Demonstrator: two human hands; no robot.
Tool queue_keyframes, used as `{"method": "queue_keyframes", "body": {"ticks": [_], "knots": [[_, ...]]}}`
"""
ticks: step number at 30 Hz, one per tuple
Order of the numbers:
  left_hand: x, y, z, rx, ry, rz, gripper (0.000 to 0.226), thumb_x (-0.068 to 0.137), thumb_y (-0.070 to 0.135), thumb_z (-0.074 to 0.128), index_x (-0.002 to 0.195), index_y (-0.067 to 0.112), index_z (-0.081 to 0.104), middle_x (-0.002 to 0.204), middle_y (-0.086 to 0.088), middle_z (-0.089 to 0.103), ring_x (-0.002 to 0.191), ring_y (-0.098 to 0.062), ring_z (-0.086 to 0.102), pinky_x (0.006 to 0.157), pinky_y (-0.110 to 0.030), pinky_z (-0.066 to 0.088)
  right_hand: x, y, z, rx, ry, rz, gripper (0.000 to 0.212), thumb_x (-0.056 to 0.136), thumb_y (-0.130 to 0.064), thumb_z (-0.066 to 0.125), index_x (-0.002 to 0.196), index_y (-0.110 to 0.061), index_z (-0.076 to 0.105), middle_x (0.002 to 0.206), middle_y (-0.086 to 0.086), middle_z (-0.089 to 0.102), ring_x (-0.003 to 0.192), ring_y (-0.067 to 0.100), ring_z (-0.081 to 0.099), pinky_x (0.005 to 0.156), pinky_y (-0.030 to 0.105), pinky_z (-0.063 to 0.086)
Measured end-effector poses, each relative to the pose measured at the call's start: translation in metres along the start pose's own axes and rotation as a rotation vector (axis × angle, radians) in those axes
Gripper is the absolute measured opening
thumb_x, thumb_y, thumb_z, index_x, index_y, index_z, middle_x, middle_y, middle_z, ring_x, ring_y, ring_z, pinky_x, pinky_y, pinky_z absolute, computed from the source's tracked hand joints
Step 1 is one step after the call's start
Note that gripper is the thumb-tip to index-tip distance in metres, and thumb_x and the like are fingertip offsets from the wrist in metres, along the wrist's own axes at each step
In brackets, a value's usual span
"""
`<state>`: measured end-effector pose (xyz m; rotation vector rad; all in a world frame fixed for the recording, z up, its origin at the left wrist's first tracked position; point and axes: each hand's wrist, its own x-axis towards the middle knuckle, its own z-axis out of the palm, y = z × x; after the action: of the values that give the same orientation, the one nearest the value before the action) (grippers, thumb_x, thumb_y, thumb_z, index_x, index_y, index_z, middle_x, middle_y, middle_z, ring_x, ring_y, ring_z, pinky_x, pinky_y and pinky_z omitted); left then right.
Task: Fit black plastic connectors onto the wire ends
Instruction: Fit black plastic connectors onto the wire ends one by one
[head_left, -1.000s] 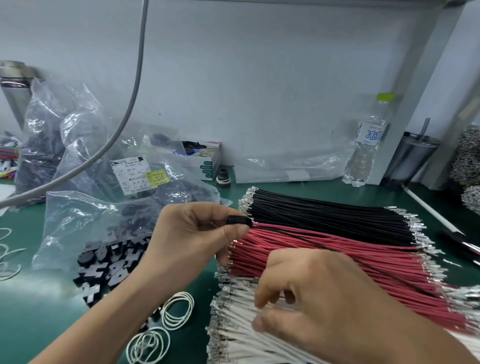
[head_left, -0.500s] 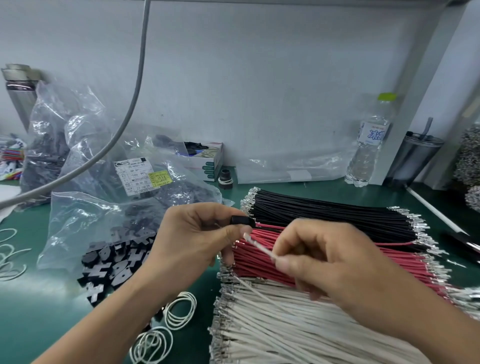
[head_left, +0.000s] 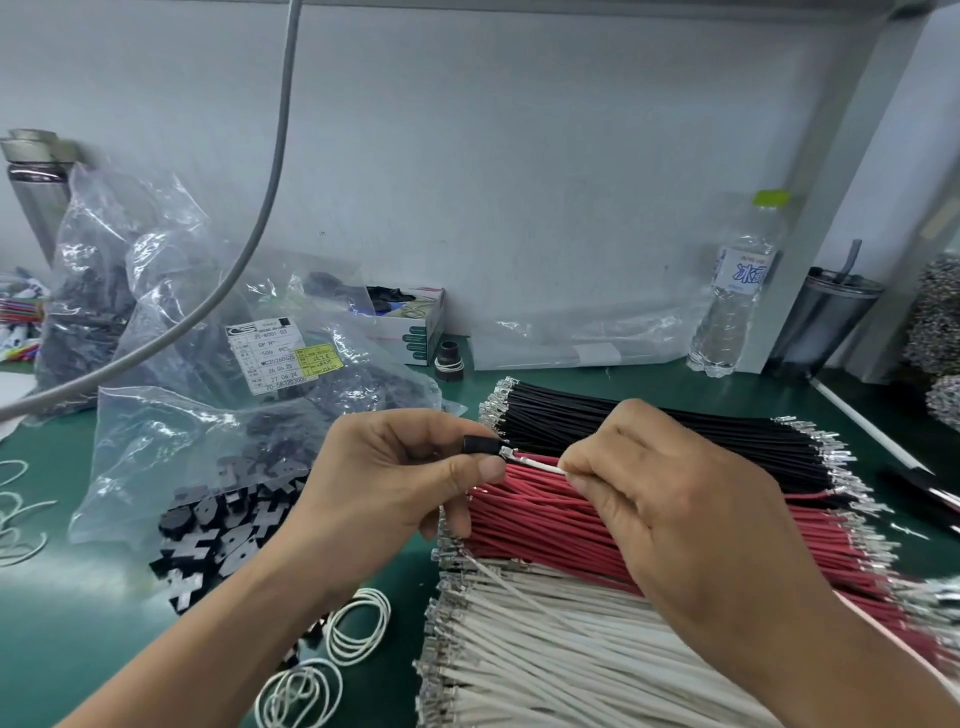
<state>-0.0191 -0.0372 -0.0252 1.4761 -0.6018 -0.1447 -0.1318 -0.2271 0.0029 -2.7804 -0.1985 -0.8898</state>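
Observation:
My left hand (head_left: 395, 483) pinches a small black plastic connector (head_left: 480, 445) between thumb and fingers. My right hand (head_left: 670, 499) pinches a white wire (head_left: 540, 464) near its end, and the wire's metal terminal touches the connector's opening. Below the hands lie three bundles of wires with crimped metal tips: black wires (head_left: 649, 426), red wires (head_left: 545, 525) and white wires (head_left: 545, 654). A heap of loose black connectors (head_left: 218, 535) spills from a clear plastic bag (head_left: 171, 441) to the left.
The green bench top (head_left: 62, 623) carries white rubber bands (head_left: 358, 623), more clear bags with a labelled one (head_left: 272, 353), a small open box (head_left: 410, 322), a water bottle (head_left: 737, 291) and a dark tumbler (head_left: 831, 317). A grey cable (head_left: 249, 234) hangs across the left.
My right hand picked a white wire out of the white bundle and carried it up and left until its terminal met the connector in my left hand, which stayed put.

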Motion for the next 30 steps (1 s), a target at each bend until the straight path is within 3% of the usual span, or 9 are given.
{"method": "queue_keyframes", "body": {"ticks": [9, 16, 19, 24, 30], "knots": [[-0.003, 0.001, 0.002, 0.012, -0.067, -0.026, 0.022, 0.07, 0.021, 0.087, 0.09, 0.013, 0.083, 0.06, -0.014, 0.071, 0.044, -0.019, 0.061, 0.041, -0.023, 0.044, 0.0, 0.006, 0.006, -0.158, 0.05, -0.055, 0.016, 0.084, -0.007, 0.079, 0.087, -0.019, 0.069, 0.083, -0.007, 0.054, 0.066, 0.013, 0.053, 0.042, 0.032, 0.047], [-0.005, 0.005, 0.002, 0.043, -0.09, 0.037, 0.016, 0.072, 0.009, 0.085, 0.088, 0.009, 0.083, 0.063, -0.01, 0.073, 0.039, -0.014, 0.057, 0.04, -0.013, 0.042, 0.0, 0.003, 0.016, 0.003, 0.144, -0.092, 0.013, 0.097, -0.02, 0.058, 0.088, -0.018, 0.067, 0.085, -0.008, 0.053, 0.066, 0.01, 0.049, 0.051, 0.03, 0.047], [-0.006, 0.006, 0.004, 0.112, -0.094, 0.059, 0.014, 0.074, 0.009, 0.084, 0.087, 0.014, 0.083, 0.06, -0.005, 0.072, 0.039, -0.012, 0.058, 0.04, -0.011, 0.041, -0.001, 0.002, 0.019, -0.034, 0.157, -0.127, 0.013, 0.096, -0.016, 0.06, 0.086, -0.015, 0.067, 0.084, -0.005, 0.054, 0.066, 0.014, 0.05, 0.05, 0.033, 0.047], [-0.005, 0.008, 0.003, 0.065, -0.095, 0.049, 0.015, 0.072, 0.011, 0.085, 0.086, 0.013, 0.084, 0.06, -0.006, 0.072, 0.039, -0.013, 0.057, 0.04, -0.012, 0.041, -0.001, 0.006, 0.02, 0.179, 0.166, -0.028, 0.013, 0.096, -0.027, 0.06, 0.09, -0.021, 0.07, 0.086, -0.014, 0.055, 0.069, 0.007, 0.053, 0.056, 0.027, 0.047], [-0.008, 0.014, 0.004, 0.097, -0.089, 0.067, 0.012, 0.072, 0.011, 0.084, 0.083, 0.015, 0.083, 0.058, -0.004, 0.072, 0.037, -0.012, 0.057, 0.04, -0.012, 0.041, 0.0, -0.001, 0.026, 0.097, 0.214, -0.106, 0.014, 0.097, -0.017, 0.059, 0.089, -0.012, 0.068, 0.084, -0.005, 0.053, 0.065, 0.013, 0.049, 0.053, 0.033, 0.047]]}}
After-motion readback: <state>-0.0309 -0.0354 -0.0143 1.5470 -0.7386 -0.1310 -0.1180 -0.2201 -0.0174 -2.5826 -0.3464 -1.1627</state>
